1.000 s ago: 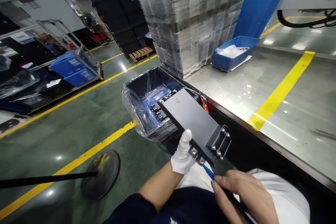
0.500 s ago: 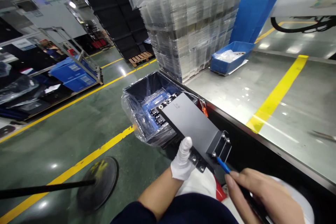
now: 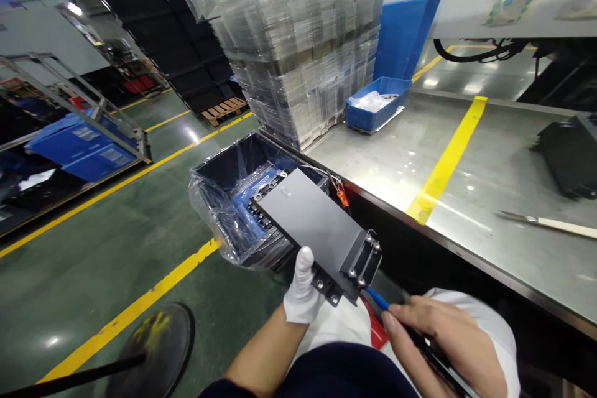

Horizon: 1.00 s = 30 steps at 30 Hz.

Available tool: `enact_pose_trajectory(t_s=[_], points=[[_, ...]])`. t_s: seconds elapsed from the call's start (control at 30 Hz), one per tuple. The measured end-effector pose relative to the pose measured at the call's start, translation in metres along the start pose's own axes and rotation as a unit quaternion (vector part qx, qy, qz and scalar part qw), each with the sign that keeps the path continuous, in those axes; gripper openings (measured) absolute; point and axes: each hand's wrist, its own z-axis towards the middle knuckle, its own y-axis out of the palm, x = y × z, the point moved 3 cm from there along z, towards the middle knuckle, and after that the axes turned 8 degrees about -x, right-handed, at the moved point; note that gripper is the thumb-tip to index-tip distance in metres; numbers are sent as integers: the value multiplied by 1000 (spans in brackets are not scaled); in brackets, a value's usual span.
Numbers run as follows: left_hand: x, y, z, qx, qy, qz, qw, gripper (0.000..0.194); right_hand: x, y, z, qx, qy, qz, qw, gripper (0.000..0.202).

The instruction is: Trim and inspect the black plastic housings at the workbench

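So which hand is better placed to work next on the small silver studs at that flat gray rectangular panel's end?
Probably the right hand: it holds the slim blue-tipped black tool, whose tip sits close to the studs. The white-gloved left hand is occupied gripping the panel.

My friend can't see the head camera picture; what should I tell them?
A gloved left hand holds a flat gray part, while the right hand points a blue-tipped tool at its near end. A plastic-lined bin and a shiny table are nearby.
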Motion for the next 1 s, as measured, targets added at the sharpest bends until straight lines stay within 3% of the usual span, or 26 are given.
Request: enact_pose_trajectory(t_s=[0.2,0.37,0.53,0.8,0.93,1.0], points=[[0,-14,-4,21,45,5,999,76,19,-7,4,59,2,-56,997,14],[-1,-16,-4,57,68,13,996,85,24,-5,6,49,-6,-44,998,12],[-3,-16,-4,22,54,5,998,83,23,-8,5,65,7,-34,997,13],[-9,-26,-7,-16,2,5,1000,70,26,-3,11,34,3,-4,999,13],[-3,-18,-5,-17,-4,22,1000,66,20,-17,13,68,5,3,998,15],[1,-8,-6,-51,-37,57,996,57,19,-27,18,90,-27,3,996,19]])
